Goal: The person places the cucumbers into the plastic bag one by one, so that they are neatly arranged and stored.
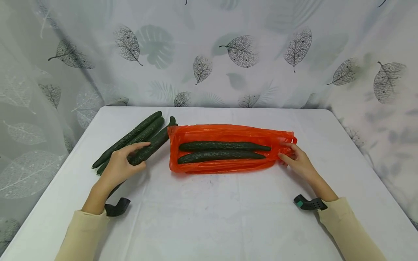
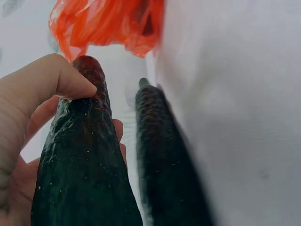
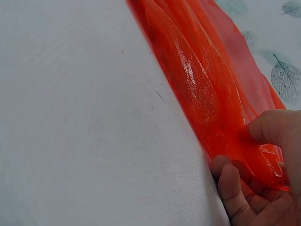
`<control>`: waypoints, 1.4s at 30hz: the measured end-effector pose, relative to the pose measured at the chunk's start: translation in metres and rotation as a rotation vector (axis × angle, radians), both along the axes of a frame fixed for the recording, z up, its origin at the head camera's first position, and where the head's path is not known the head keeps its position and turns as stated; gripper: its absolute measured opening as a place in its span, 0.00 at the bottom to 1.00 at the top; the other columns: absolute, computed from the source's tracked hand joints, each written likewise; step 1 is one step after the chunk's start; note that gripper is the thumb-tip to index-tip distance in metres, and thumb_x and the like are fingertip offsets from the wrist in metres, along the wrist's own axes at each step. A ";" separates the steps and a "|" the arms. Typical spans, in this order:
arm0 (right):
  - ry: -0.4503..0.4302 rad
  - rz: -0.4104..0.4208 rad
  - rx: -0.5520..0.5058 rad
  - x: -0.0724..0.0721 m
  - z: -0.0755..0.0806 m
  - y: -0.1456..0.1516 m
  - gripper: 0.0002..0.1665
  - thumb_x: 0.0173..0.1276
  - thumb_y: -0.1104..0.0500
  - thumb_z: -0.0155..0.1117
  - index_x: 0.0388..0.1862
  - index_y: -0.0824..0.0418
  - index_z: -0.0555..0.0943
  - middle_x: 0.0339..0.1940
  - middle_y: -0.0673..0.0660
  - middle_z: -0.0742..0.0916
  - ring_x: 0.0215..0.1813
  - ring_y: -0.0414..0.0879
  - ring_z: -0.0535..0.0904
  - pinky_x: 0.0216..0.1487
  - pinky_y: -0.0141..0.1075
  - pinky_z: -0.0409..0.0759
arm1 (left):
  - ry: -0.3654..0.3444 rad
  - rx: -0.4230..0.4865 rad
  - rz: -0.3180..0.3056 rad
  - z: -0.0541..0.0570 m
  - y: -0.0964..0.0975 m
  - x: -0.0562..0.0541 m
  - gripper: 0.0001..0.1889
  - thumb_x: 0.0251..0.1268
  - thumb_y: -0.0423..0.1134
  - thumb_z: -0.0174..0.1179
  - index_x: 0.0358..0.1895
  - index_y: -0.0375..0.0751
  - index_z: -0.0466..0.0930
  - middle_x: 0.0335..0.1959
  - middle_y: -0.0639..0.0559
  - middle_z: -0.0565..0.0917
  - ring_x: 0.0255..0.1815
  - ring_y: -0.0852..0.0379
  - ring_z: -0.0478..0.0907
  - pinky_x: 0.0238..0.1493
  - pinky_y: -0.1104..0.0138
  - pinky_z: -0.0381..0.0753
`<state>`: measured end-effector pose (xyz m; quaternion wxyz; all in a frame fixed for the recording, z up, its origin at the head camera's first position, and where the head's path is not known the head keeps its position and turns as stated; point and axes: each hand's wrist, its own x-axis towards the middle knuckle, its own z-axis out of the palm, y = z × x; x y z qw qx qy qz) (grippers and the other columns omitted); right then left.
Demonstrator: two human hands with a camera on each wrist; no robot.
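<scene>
My left hand [image 1: 122, 165] grips a long dark green cucumber [image 1: 156, 139], thumb on one side and fingers round the other. In the left wrist view the thumb presses on this cucumber [image 2: 87, 155] close to its end. Two more cucumbers [image 1: 127, 139] lie side by side just left of it. An orange-red plastic bag [image 1: 222, 168] lies flat in the middle, with two cucumbers [image 1: 225, 146] lengthwise on or in it. At the bag's right end my right hand [image 1: 298, 161] pinches the gathered plastic [image 3: 254, 157] between thumb and fingers.
Everything lies on a white-covered table [image 1: 209, 217]. A leaf-patterned curtain [image 1: 209, 54] hangs behind and along the sides. Each wrist wears a dark strap-like device, the left one [image 1: 117, 207] close over the table.
</scene>
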<state>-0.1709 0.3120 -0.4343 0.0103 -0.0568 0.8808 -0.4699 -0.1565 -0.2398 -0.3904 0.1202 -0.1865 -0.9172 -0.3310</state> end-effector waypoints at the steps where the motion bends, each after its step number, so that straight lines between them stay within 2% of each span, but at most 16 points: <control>1: 0.003 0.000 -0.001 0.000 0.000 0.000 0.31 0.75 0.60 0.55 0.70 0.73 0.61 0.45 0.68 0.79 0.30 0.37 0.79 0.32 0.27 0.80 | 0.004 -0.005 0.001 0.002 0.000 0.000 0.31 0.49 0.26 0.67 0.61 0.47 0.79 0.53 0.42 0.83 0.48 0.47 0.80 0.48 0.58 0.77; 4: 0.011 0.003 -0.004 0.000 0.000 0.001 0.30 0.75 0.61 0.55 0.70 0.73 0.61 0.43 0.67 0.80 0.30 0.37 0.79 0.31 0.28 0.80 | 0.023 -0.024 0.008 0.008 0.000 0.000 0.31 0.49 0.27 0.67 0.61 0.47 0.79 0.54 0.43 0.83 0.49 0.48 0.80 0.48 0.60 0.75; 10: 0.016 0.012 -0.023 0.001 0.001 0.001 0.30 0.75 0.61 0.55 0.70 0.73 0.61 0.44 0.67 0.79 0.30 0.37 0.79 0.32 0.27 0.80 | 0.067 -0.013 0.012 0.018 0.002 0.001 0.30 0.49 0.24 0.66 0.61 0.45 0.79 0.55 0.39 0.82 0.55 0.41 0.78 0.52 0.48 0.75; 15: 0.013 0.013 -0.042 0.001 0.001 0.000 0.29 0.75 0.61 0.56 0.69 0.72 0.62 0.43 0.67 0.79 0.30 0.37 0.79 0.32 0.27 0.80 | 0.092 -0.006 0.000 0.025 0.007 0.002 0.30 0.50 0.24 0.66 0.60 0.45 0.79 0.56 0.40 0.82 0.58 0.41 0.77 0.55 0.46 0.73; 23: 0.014 0.007 -0.041 0.000 -0.001 0.001 0.28 0.74 0.61 0.56 0.68 0.73 0.63 0.40 0.65 0.80 0.29 0.37 0.80 0.32 0.27 0.80 | 0.127 -0.024 -0.044 0.036 0.019 0.001 0.29 0.52 0.23 0.65 0.61 0.47 0.79 0.55 0.46 0.82 0.57 0.45 0.77 0.56 0.52 0.74; 30: 0.022 0.010 -0.043 0.001 0.000 0.002 0.28 0.74 0.62 0.56 0.68 0.74 0.63 0.37 0.62 0.82 0.29 0.36 0.80 0.33 0.27 0.80 | 0.166 -0.044 -0.110 0.041 0.035 0.000 0.29 0.53 0.23 0.64 0.60 0.45 0.79 0.56 0.48 0.83 0.57 0.49 0.78 0.57 0.53 0.75; 33: 0.024 0.012 -0.057 0.001 0.001 0.003 0.28 0.74 0.62 0.56 0.68 0.74 0.63 0.36 0.60 0.83 0.30 0.36 0.81 0.33 0.27 0.80 | 0.174 -0.044 -0.141 0.044 0.040 -0.001 0.28 0.53 0.23 0.63 0.60 0.47 0.80 0.55 0.50 0.83 0.55 0.52 0.79 0.56 0.59 0.75; 37: 0.022 0.015 -0.063 0.001 0.001 0.004 0.29 0.74 0.62 0.56 0.68 0.74 0.63 0.36 0.62 0.83 0.30 0.36 0.81 0.33 0.27 0.80 | 0.170 -0.041 -0.185 0.046 0.045 -0.003 0.29 0.53 0.23 0.63 0.60 0.48 0.80 0.55 0.52 0.83 0.55 0.54 0.78 0.54 0.68 0.74; 42: 0.023 0.024 -0.070 0.000 0.000 0.003 0.29 0.74 0.63 0.56 0.68 0.75 0.62 0.38 0.66 0.82 0.30 0.37 0.81 0.33 0.27 0.80 | 0.130 -0.047 -0.228 0.047 0.051 -0.003 0.28 0.53 0.23 0.62 0.59 0.49 0.80 0.55 0.53 0.82 0.53 0.57 0.77 0.50 0.68 0.74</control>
